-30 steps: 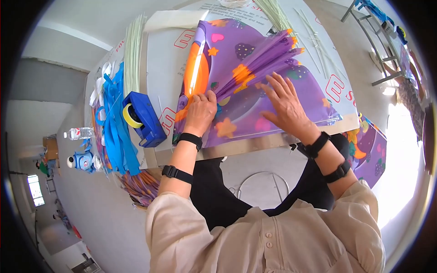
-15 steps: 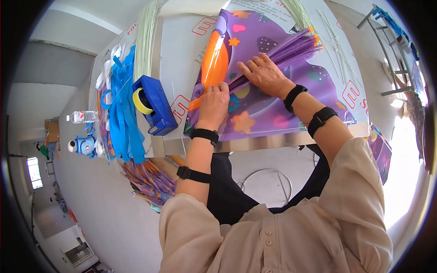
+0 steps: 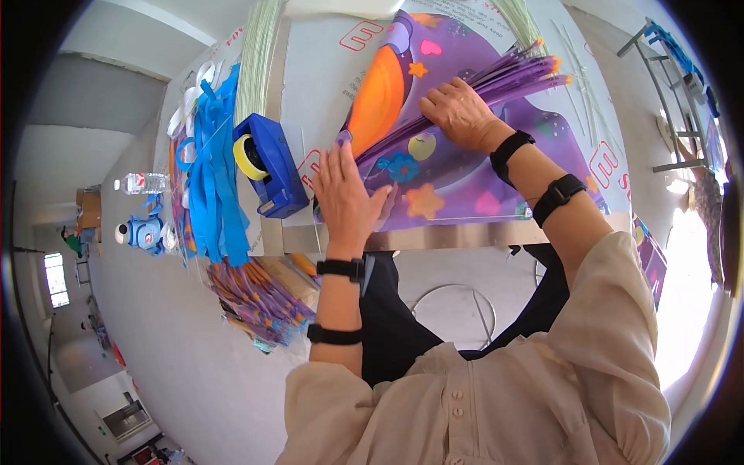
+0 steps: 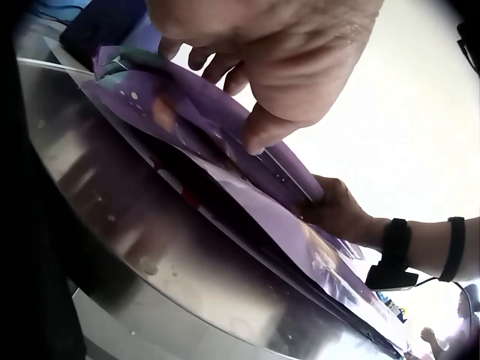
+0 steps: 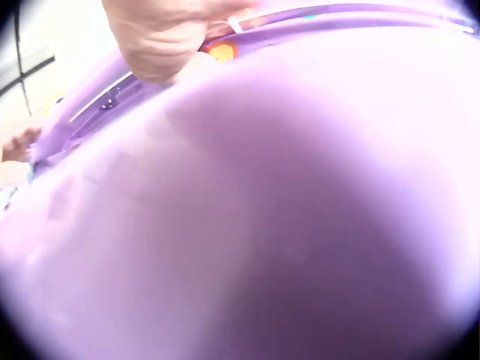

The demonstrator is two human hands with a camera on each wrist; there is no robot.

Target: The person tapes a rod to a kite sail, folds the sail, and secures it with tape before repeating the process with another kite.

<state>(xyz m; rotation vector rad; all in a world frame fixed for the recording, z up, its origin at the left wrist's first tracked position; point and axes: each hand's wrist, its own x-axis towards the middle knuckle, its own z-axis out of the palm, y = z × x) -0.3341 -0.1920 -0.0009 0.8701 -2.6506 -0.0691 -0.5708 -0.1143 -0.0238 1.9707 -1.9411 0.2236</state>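
Note:
A purple printed plastic sheet (image 3: 496, 174) with stars, hearts and an orange patch lies over the near part of the table. Its middle is gathered into narrow pleats (image 3: 511, 81) that fan out toward the far right. My right hand (image 3: 459, 112) grips the pleats from above with curled fingers. At the sheet's lower left, my left hand (image 3: 345, 190) lies with straight fingers and the thumb spread, where the pleats narrow. In the left wrist view the left hand (image 4: 277, 56) hangs over layered sheet edges, and the right hand (image 4: 337, 210) is farther along them.
A blue tape dispenser (image 3: 275, 174) with yellow tape stands left of the sheet. Beside it lie blue strips (image 3: 217, 170) and a bundle of pale thin sticks (image 3: 260, 62). More sticks (image 3: 523, 23) lie at the back right. The metal table edge (image 3: 457, 235) runs in front.
My right hand came down from the right onto the pleats and now grips them, drawing them narrower. The left hand let go of the pleats' near end and straightened its fingers.

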